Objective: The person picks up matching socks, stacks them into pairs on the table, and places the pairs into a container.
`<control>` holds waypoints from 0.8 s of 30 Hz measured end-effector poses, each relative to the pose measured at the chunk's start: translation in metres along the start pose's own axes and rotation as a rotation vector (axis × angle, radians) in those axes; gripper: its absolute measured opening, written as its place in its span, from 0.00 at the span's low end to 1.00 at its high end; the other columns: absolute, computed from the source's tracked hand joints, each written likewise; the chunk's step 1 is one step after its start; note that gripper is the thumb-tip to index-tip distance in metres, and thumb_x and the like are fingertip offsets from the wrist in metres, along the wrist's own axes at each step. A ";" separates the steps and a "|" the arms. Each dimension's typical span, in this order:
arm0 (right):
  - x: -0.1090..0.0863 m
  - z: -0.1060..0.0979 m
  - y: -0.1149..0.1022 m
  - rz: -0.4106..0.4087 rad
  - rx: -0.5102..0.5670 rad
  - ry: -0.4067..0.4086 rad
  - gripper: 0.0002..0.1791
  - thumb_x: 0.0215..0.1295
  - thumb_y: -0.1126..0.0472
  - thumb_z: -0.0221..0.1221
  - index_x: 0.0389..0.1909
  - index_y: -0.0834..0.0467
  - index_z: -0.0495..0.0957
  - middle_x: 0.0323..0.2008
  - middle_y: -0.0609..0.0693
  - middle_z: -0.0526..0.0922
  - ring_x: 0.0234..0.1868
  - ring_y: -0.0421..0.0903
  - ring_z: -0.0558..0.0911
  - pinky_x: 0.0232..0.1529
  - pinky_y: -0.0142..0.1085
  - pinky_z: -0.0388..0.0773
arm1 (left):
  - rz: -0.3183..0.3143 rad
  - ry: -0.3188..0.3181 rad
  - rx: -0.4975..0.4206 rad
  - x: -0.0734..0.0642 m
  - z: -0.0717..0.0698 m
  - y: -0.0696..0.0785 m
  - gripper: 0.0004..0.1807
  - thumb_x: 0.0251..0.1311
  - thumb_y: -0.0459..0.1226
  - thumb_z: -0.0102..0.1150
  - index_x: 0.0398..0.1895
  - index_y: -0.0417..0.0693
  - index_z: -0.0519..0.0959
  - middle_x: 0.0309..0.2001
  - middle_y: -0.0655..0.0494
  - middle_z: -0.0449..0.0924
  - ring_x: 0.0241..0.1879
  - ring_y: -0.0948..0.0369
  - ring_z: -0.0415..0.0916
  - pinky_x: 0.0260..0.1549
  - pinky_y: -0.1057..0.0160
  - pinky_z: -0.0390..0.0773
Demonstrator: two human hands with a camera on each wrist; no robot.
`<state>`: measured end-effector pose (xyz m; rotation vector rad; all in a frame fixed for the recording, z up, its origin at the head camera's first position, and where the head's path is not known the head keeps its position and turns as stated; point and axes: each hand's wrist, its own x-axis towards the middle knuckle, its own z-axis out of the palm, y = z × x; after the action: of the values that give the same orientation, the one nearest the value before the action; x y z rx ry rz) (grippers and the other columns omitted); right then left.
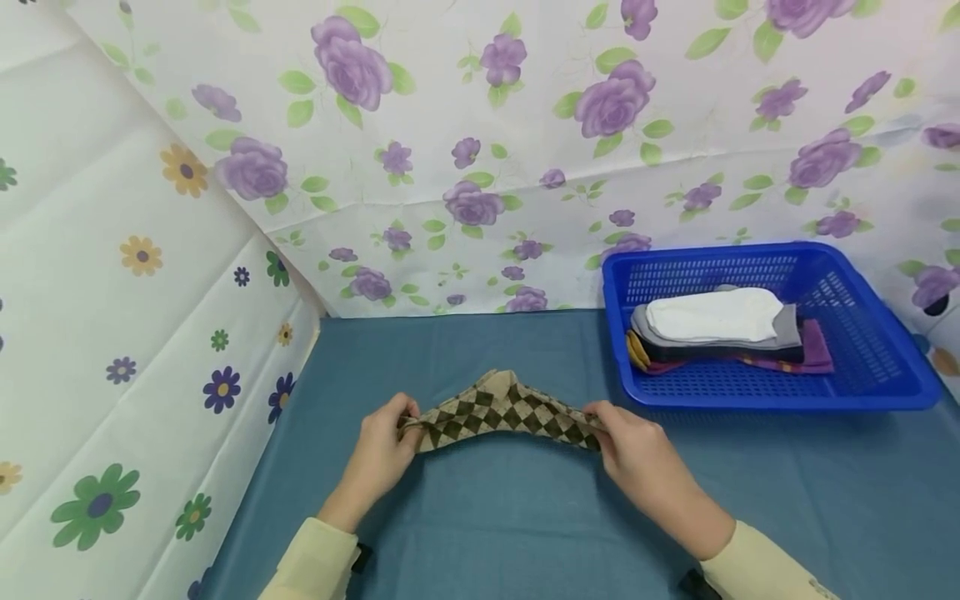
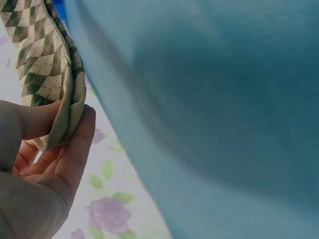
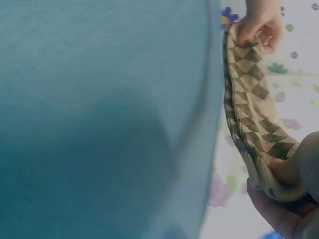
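Observation:
A pair of beige and dark-green checkered socks point(image 1: 517, 410), laid one against the other, is stretched between my two hands above the table. A plain beige heel sticks up at the middle. My left hand point(image 1: 381, 450) pinches one end between thumb and fingers; in the left wrist view that sock end point(image 2: 60, 122) shows two plain beige layers. The other end is pinched by my right hand point(image 1: 641, 458). From the right wrist view, the two layers of the socks point(image 3: 251, 119) run side by side up to the left hand.
A blue plastic basket point(image 1: 885, 358) stands at the back right of the blue-green table cloth point(image 1: 480, 517). Inside it lie a white sock point(image 1: 712, 317), grey ones beneath, and purple and yellow pieces. Flower-printed sheets point(image 1: 450, 108) hang behind and at the left.

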<state>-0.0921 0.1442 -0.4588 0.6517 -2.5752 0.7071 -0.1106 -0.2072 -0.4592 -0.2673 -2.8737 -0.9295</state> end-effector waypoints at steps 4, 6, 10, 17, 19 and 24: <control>0.013 -0.027 0.003 -0.032 0.020 0.066 0.17 0.53 0.72 0.63 0.44 0.54 0.76 0.35 0.49 0.83 0.33 0.43 0.84 0.30 0.33 0.81 | 0.045 0.032 -0.019 0.011 -0.007 0.013 0.09 0.61 0.32 0.55 0.36 0.57 0.70 0.22 0.62 0.67 0.13 0.66 0.60 0.14 0.68 0.65; 0.020 -0.041 0.008 -0.036 0.007 0.092 0.17 0.54 0.72 0.63 0.43 0.55 0.76 0.35 0.49 0.83 0.33 0.43 0.84 0.30 0.34 0.81 | 0.068 0.036 -0.037 0.019 -0.009 0.022 0.07 0.61 0.34 0.56 0.37 0.55 0.70 0.22 0.61 0.67 0.12 0.66 0.59 0.13 0.68 0.65; 0.034 -0.072 0.024 -0.037 -0.054 0.140 0.16 0.53 0.72 0.62 0.42 0.56 0.76 0.34 0.51 0.84 0.32 0.44 0.83 0.28 0.37 0.80 | 0.120 0.054 -0.079 0.040 -0.008 0.047 0.05 0.62 0.38 0.57 0.36 0.51 0.71 0.22 0.59 0.67 0.12 0.66 0.60 0.14 0.67 0.65; 0.058 -0.129 0.064 0.072 -0.167 0.173 0.11 0.56 0.70 0.61 0.39 0.58 0.76 0.31 0.55 0.84 0.24 0.47 0.79 0.21 0.41 0.74 | 0.211 0.090 -0.117 0.089 0.010 0.103 0.07 0.60 0.34 0.57 0.35 0.56 0.70 0.24 0.61 0.70 0.14 0.64 0.61 0.17 0.66 0.66; 0.061 -0.144 0.077 0.137 -0.193 0.165 0.10 0.57 0.69 0.60 0.40 0.59 0.76 0.31 0.58 0.83 0.23 0.48 0.78 0.19 0.40 0.70 | 0.246 0.092 -0.122 0.103 0.018 0.120 0.07 0.60 0.33 0.56 0.35 0.55 0.70 0.26 0.62 0.72 0.18 0.65 0.64 0.20 0.66 0.68; 0.060 -0.172 0.116 0.328 -0.222 0.122 0.09 0.61 0.69 0.54 0.43 0.64 0.74 0.34 0.68 0.80 0.16 0.52 0.74 0.14 0.37 0.62 | 0.297 0.065 -0.152 0.132 0.044 0.165 0.06 0.61 0.32 0.53 0.35 0.54 0.71 0.32 0.62 0.75 0.27 0.68 0.72 0.25 0.69 0.73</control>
<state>-0.1608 0.3081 -0.3363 0.1134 -2.6199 0.5265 -0.2095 -0.0324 -0.3804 -0.6446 -2.6104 -1.0729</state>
